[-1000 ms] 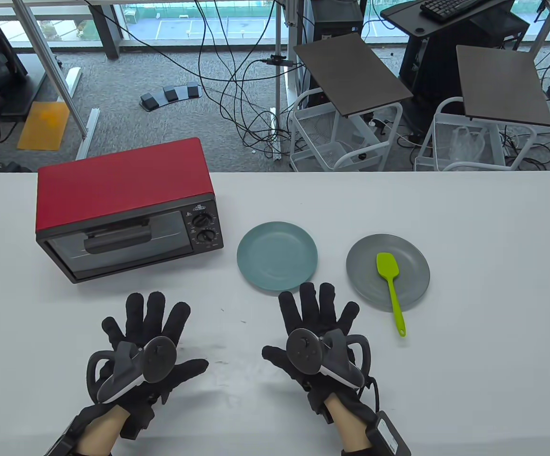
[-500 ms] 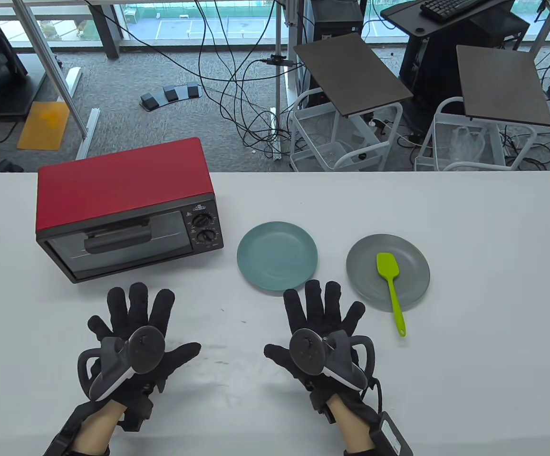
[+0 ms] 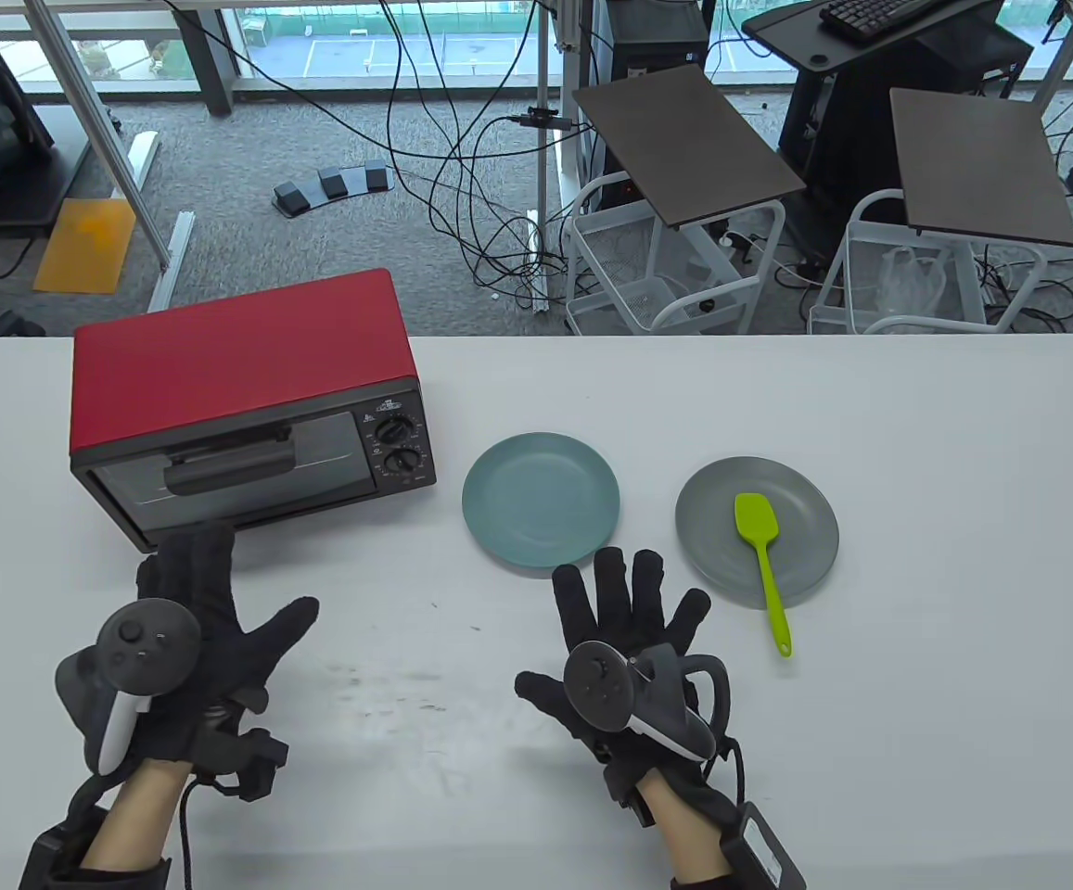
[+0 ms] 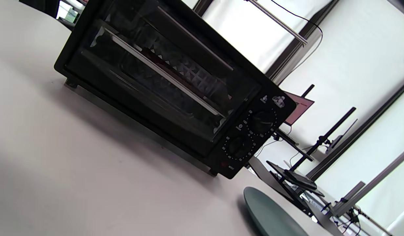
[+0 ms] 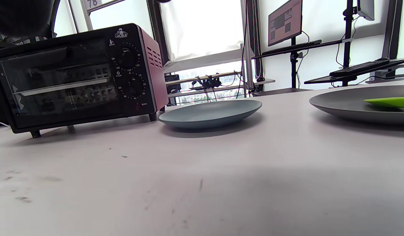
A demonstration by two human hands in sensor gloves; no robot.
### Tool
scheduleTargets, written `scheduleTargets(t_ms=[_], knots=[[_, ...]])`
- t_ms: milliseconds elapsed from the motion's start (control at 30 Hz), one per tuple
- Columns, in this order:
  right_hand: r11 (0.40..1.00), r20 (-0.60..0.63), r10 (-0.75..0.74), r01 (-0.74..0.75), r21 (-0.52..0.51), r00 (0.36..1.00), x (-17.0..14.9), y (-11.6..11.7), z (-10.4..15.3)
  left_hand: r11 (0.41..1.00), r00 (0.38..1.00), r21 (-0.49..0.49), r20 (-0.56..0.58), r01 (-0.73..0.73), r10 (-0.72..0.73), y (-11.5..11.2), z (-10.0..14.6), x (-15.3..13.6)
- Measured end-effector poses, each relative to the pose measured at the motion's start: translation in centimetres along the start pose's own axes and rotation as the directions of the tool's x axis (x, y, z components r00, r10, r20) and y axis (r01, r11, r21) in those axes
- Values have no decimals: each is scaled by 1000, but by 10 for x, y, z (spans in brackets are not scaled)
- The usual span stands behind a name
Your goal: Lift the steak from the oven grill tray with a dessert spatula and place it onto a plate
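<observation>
The red oven (image 3: 239, 371) stands at the table's left with its glass door (image 3: 230, 473) closed. A grill tray (image 4: 175, 70) shows dimly behind the glass; the steak cannot be made out. The green spatula (image 3: 762, 556) lies with its blade on the grey plate (image 3: 810, 547) and its handle over the near rim. A teal plate (image 3: 541, 499) sits bare between that plate and the oven. My left hand (image 3: 221, 593) hovers just before the oven's lower front, fingers extended, holding nothing. My right hand (image 3: 624, 603) lies flat and spread near the teal plate.
The oven's two knobs (image 3: 397, 447) are on the right of its front. In the right wrist view the oven (image 5: 74, 75), teal plate (image 5: 210, 113) and grey plate (image 5: 353, 101) stand in a row. Bare table (image 3: 963, 649) lies to the right.
My left hand has moved left and forward toward the oven's front and turned, its fingers now near the door's lower edge. The right hand has barely moved.
</observation>
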State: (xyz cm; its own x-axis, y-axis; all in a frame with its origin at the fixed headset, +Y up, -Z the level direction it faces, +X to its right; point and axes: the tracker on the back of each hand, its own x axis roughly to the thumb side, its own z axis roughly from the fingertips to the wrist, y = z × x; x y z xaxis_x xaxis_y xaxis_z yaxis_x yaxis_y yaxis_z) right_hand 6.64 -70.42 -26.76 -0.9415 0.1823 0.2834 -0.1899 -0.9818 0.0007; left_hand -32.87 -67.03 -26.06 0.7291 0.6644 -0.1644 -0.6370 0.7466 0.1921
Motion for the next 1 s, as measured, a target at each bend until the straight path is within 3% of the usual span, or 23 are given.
scheduleTargets(t_ms=[167,300,433,567,1000], knots=[[1000,-9,-1,1,7,1000,-2,0,0,975,970,-28,-112,-220,216,11,-16,-14],[1000,-20,-4,4,5,1000,-3,0,0,962,951,2,-152,-272,269,13,-27,-21],[1000,-33,-13,14,15,999,-5,0,-1,895,867,7,-247,-446,433,10,-40,-32],[1000,-43,-12,12,12,999,-6,-1,-1,882,844,-19,-299,-472,445,6,-52,-41],[999,-59,-24,25,21,998,-10,-1,-2,603,574,-82,-432,-793,696,-20,-88,-64]])
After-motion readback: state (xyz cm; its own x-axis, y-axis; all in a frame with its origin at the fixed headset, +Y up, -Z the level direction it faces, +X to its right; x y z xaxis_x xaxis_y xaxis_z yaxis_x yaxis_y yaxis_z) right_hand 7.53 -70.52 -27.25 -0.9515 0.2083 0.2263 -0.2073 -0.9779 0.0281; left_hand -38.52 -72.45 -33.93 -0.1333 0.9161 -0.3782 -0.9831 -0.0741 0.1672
